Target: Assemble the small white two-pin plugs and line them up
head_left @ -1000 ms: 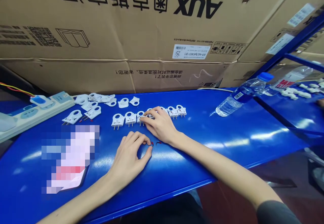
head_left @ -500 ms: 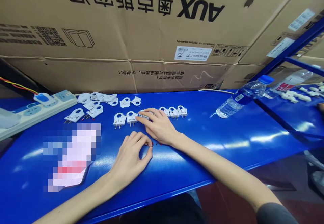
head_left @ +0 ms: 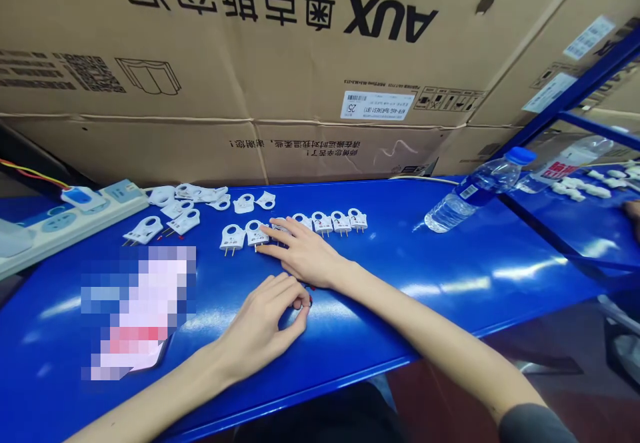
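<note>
My right hand lies flat on the blue metal table, its fingers stretched over a row of white two-pin plugs and partly hiding the middle ones. Below it, my left hand has its fingertips pinched together around a tiny red-tipped wire piece, mostly hidden by the fingers. Several white plug shells lie loose at the back left, with more plugs near them.
A power strip with a cable lies at the left edge, next to a pixelated flat object. A water bottle lies at the right. Cardboard boxes line the back. Another person's hand is at a neighbouring table.
My right hand has slid left along the plug row, fingers straighter. My left hand has moved slightly down and right, and the red-tipped piece has moved with it.
</note>
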`<action>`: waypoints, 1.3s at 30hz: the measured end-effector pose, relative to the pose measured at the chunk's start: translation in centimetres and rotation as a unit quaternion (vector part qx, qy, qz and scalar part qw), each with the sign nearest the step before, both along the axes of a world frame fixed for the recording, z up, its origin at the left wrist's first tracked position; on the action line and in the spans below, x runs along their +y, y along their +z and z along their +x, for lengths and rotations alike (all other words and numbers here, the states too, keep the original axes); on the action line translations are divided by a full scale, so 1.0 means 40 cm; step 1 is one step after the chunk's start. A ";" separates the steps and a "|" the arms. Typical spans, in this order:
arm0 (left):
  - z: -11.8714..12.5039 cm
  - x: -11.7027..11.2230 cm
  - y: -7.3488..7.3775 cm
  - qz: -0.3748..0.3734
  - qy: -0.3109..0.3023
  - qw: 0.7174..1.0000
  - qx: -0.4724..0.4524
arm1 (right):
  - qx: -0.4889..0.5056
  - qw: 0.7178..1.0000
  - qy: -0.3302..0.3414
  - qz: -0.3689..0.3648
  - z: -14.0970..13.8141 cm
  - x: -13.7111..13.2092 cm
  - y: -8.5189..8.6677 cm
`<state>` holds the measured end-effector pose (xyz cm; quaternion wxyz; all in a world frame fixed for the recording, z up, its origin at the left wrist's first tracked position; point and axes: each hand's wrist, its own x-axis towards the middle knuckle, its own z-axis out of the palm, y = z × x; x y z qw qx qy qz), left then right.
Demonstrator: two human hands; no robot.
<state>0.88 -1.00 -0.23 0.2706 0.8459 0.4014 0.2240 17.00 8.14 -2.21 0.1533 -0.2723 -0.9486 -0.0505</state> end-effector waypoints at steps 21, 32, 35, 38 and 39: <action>-0.023 0.017 -0.006 0.010 0.193 0.972 -0.131 | 0.119 0.984 0.020 0.134 0.136 -0.022 0.037; -0.026 0.028 -0.014 -0.024 0.227 0.959 -0.167 | 0.155 0.982 0.034 0.099 0.165 -0.066 0.068; -0.025 0.028 -0.014 -0.003 0.246 0.952 -0.182 | 0.159 0.981 0.047 0.105 0.144 -0.085 0.066; -0.023 0.025 -0.011 0.025 0.264 0.939 -0.219 | 0.172 0.977 0.053 0.113 0.133 -0.103 0.065; -0.022 0.024 -0.010 0.031 0.268 0.935 -0.230 | 0.179 0.976 0.054 0.114 0.130 -0.107 0.066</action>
